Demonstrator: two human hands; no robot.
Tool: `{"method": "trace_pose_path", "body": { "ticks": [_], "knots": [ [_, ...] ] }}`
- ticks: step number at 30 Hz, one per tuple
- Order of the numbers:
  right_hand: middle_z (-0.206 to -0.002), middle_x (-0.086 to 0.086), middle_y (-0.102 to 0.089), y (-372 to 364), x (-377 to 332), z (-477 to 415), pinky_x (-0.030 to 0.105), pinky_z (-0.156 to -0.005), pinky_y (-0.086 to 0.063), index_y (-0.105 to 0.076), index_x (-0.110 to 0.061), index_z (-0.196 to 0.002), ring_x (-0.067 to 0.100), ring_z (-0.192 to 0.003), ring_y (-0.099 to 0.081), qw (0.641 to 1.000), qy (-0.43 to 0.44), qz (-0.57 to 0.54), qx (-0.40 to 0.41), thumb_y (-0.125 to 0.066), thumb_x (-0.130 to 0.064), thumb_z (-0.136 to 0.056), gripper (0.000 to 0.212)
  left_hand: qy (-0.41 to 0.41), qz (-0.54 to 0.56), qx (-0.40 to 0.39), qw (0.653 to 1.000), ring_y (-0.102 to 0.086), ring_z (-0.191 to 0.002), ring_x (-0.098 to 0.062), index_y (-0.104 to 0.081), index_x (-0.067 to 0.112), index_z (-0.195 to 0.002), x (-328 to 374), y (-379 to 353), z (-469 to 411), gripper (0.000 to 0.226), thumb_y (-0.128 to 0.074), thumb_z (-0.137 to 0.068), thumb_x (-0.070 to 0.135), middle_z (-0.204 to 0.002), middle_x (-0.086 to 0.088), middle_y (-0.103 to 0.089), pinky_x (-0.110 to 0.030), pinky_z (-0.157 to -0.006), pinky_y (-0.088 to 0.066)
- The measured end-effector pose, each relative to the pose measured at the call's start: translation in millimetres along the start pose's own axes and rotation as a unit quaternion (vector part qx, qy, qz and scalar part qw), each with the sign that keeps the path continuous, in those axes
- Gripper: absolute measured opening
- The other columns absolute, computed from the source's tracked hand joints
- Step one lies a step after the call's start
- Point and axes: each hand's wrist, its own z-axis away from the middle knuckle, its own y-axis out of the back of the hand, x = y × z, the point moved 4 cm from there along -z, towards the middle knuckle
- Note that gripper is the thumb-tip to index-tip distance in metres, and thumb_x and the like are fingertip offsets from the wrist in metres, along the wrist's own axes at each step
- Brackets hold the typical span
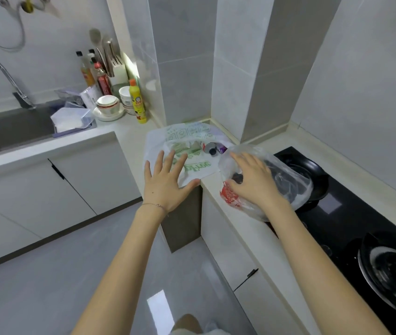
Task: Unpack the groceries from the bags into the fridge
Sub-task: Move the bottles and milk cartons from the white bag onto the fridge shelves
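Left hand (165, 183), fingers spread wide, hovers at the white bag's (187, 137) near edge, while right hand (252, 183) rests relaxed fingers on the nearer clear bag (291, 182).

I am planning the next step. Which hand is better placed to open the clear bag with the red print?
Probably the right hand: its fingers lie on the clear bag. The left hand is spread over the white bag, farther away.

Left hand (165, 181) spreads open over the white bag (187, 134), right hand (252, 181) rests on the clear bag (291, 187).
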Motion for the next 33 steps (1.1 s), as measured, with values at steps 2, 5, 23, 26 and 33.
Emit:
{"method": "trace_pose_path", "body": {
  "ticks": [2, 5, 23, 26, 33],
  "knots": [
    [-0.158, 0.003, -0.021, -7.3, 7.1, -17.5, 0.045, -0.116, -0.016, -0.019, -0.03, -0.152, 0.025, -0.146, -0.016, 1.0, 0.001, -0.005, -0.01, -0.058, -0.041, -0.089, 0.075, -0.001, 0.007, -0.005, 1.0, 0.008, -0.149, -0.019, -0.016, 0.04, -0.151, 0.9, -11.4, -19.6, 0.09, -0.005, -0.073, 0.081, -0.162, 0.005, -0.007, -0.051, -0.118, 0.006],
    [-0.159, 0.002, -0.02, -18.5, 12.7, -46.5, 0.044, -0.116, -0.015, -0.019, -0.031, -0.152, 0.024, -0.145, -0.015, 1.0, 0.004, -0.006, -0.024, -0.058, -0.042, -0.09, 0.074, -0.003, 0.018, -0.015, 1.0, 0.008, -0.149, -0.018, -0.015, 0.041, -0.151, -1.9, -27.8, -52.3, 0.089, -0.006, -0.072, 0.081, -0.162, 0.005, -0.007, -0.05, -0.117, 0.009],
    [-0.153, 0.002, -0.029, -118.1, 32.8, -239.3, 0.037, -0.113, -0.022, -0.028, -0.023, -0.148, 0.026, -0.141, -0.02, 0.992, -0.085, -0.003, -0.098, -0.056, -0.042, -0.091, 0.067, -0.128, 0.023, -0.165, 0.978, 0.019, -0.147, -0.017, -0.002, 0.038, -0.153, -66.5, -129.2, -268.2, 0.075, -0.029, -0.091, 0.07, -0.161, 0.006, 0.014, -0.048, -0.117, 0.016],
    [-0.159, 0.0, -0.017, -135.4, 36.9, -254.6, 0.04, -0.118, -0.014, -0.02, -0.027, -0.151, 0.027, -0.147, -0.009, 0.985, -0.107, -0.008, -0.134, -0.055, -0.044, -0.091, 0.072, -0.161, 0.033, -0.193, 0.967, 0.019, -0.147, -0.016, -0.003, 0.038, -0.153, -68.0, -145.5, -286.7, 0.081, -0.02, -0.083, 0.076, -0.161, 0.006, 0.014, -0.047, -0.116, 0.016],
    [-0.16, 0.001, -0.015, -157.6, 58.9, -281.9, 0.041, -0.119, -0.015, -0.02, -0.027, -0.152, 0.024, -0.148, -0.008, 0.977, -0.133, -0.003, -0.168, -0.056, -0.047, -0.089, 0.075, -0.231, 0.025, -0.198, 0.952, 0.018, -0.147, -0.016, -0.007, 0.033, -0.153, -57.4, -178.0, -302.3, 0.083, -0.005, -0.079, 0.071, -0.162, 0.008, 0.006, -0.043, -0.114, 0.021]
  ]
}}
